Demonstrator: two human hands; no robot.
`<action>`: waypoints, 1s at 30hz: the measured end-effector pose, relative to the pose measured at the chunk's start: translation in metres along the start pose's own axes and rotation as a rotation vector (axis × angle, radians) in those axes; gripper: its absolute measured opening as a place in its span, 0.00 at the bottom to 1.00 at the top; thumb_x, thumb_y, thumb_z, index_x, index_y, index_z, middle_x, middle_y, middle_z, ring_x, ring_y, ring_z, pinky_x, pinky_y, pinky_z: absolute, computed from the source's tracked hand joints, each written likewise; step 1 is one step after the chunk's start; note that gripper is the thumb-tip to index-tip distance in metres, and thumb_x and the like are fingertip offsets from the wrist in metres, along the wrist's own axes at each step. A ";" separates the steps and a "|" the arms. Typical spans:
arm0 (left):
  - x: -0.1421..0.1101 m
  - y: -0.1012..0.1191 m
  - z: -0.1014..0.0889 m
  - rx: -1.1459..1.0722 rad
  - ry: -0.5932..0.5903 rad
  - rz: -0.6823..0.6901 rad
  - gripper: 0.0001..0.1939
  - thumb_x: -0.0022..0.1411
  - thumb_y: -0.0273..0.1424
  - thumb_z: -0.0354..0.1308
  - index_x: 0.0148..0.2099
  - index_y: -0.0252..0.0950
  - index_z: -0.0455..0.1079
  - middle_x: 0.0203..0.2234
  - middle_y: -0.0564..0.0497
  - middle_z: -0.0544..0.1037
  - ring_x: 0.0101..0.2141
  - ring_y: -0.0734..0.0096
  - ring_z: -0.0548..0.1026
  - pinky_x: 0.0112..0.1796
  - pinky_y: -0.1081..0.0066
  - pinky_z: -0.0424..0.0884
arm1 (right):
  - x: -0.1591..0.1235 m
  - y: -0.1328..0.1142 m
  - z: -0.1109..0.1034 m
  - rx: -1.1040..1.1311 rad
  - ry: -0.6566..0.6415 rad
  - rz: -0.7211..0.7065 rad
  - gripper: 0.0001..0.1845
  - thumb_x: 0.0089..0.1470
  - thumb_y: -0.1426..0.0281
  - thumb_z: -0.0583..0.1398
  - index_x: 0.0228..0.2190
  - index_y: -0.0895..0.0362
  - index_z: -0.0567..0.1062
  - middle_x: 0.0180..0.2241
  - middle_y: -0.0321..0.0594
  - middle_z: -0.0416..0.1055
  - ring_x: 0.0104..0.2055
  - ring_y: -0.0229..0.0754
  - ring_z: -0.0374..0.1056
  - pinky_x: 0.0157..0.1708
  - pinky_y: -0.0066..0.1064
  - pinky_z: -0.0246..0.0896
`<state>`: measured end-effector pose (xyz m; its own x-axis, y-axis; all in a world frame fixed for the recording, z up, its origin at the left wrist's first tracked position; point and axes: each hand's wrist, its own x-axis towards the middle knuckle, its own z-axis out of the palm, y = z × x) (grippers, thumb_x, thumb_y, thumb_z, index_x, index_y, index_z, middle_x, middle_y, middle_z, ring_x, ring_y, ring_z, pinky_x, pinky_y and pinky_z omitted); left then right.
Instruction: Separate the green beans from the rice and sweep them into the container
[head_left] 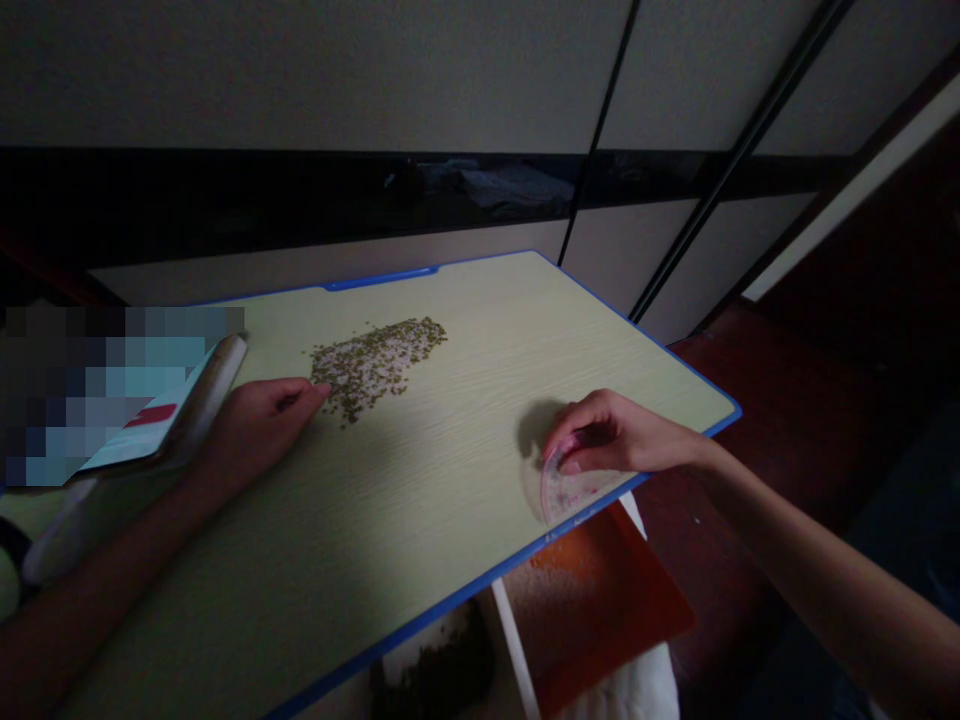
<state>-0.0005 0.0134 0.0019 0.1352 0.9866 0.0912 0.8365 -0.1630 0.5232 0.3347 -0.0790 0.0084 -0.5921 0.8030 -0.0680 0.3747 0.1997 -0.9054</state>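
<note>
Small green and pale grains (375,362) lie in a loose, elongated patch on a light table (465,480) with a blue rim. At the near left end of the patch rests my left hand (274,412), its fingers curled and their tips pressed together against the grains; whatever they hold is too small to make out. My right hand (600,435), near the table's front right edge, pinches a clear plastic protractor (555,492) with pinkish marks. The protractor stands tilted on its edge, partly covered by my fingers.
A tablet or phone (142,425), its screen partly blurred out, leans at the left. Below the front edge are an orange-red container (600,590) with pale grains and a container of dark green material (442,665). Cabinet panels (315,75) rise behind the table.
</note>
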 end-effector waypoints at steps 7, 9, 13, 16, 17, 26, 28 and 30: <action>-0.001 0.003 -0.002 0.037 0.002 -0.025 0.19 0.51 0.45 0.44 0.18 0.37 0.54 0.13 0.58 0.54 0.19 0.76 0.57 0.24 0.74 0.52 | 0.005 -0.004 0.008 -0.012 -0.014 -0.020 0.09 0.45 0.72 0.62 0.31 0.64 0.76 0.26 0.39 0.72 0.27 0.32 0.66 0.27 0.23 0.62; -0.002 0.003 -0.002 0.038 0.001 -0.025 0.19 0.51 0.45 0.44 0.18 0.37 0.54 0.13 0.58 0.54 0.19 0.76 0.57 0.24 0.74 0.52 | 0.005 -0.005 0.009 0.003 -0.022 -0.010 0.08 0.45 0.73 0.62 0.31 0.64 0.76 0.26 0.39 0.73 0.27 0.33 0.67 0.27 0.23 0.63; -0.003 0.005 -0.002 0.040 0.004 -0.014 0.19 0.51 0.44 0.44 0.18 0.37 0.54 0.13 0.58 0.54 0.20 0.77 0.57 0.24 0.75 0.52 | 0.004 -0.004 0.009 0.021 -0.021 0.001 0.07 0.44 0.74 0.62 0.30 0.64 0.76 0.27 0.40 0.73 0.28 0.33 0.67 0.27 0.23 0.63; -0.004 0.007 -0.002 0.047 0.005 -0.016 0.18 0.51 0.44 0.44 0.18 0.37 0.53 0.13 0.59 0.54 0.20 0.77 0.56 0.24 0.75 0.51 | 0.003 -0.004 0.009 0.028 -0.026 0.008 0.07 0.45 0.73 0.62 0.30 0.63 0.76 0.27 0.39 0.73 0.27 0.32 0.67 0.27 0.23 0.63; -0.004 0.007 -0.002 0.049 0.005 -0.022 0.18 0.51 0.44 0.44 0.18 0.37 0.53 0.13 0.59 0.53 0.20 0.77 0.56 0.24 0.75 0.51 | 0.003 -0.004 0.009 0.026 -0.028 0.007 0.08 0.45 0.73 0.62 0.30 0.63 0.76 0.27 0.39 0.73 0.27 0.32 0.67 0.27 0.23 0.63; -0.002 0.005 -0.002 0.043 0.006 -0.011 0.18 0.52 0.43 0.45 0.18 0.36 0.56 0.13 0.59 0.55 0.20 0.77 0.58 0.24 0.76 0.52 | 0.003 -0.005 0.008 -0.026 -0.042 -0.030 0.08 0.44 0.73 0.63 0.30 0.64 0.76 0.26 0.40 0.72 0.27 0.33 0.67 0.26 0.23 0.62; -0.002 0.004 -0.001 0.037 0.004 -0.012 0.18 0.52 0.43 0.45 0.19 0.36 0.56 0.13 0.59 0.55 0.20 0.77 0.58 0.24 0.76 0.52 | 0.003 -0.005 0.008 -0.052 -0.051 -0.048 0.07 0.44 0.74 0.63 0.29 0.64 0.77 0.26 0.39 0.72 0.26 0.33 0.66 0.25 0.23 0.62; -0.002 0.004 -0.001 0.037 0.003 -0.032 0.18 0.51 0.44 0.44 0.18 0.36 0.55 0.13 0.59 0.54 0.20 0.77 0.57 0.24 0.76 0.51 | 0.003 -0.006 0.008 -0.074 -0.061 -0.067 0.06 0.44 0.74 0.63 0.29 0.63 0.77 0.25 0.38 0.72 0.26 0.32 0.65 0.25 0.22 0.61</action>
<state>0.0019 0.0106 0.0048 0.1060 0.9913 0.0774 0.8592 -0.1305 0.4947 0.3250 -0.0819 0.0100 -0.6594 0.7510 -0.0355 0.3827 0.2947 -0.8756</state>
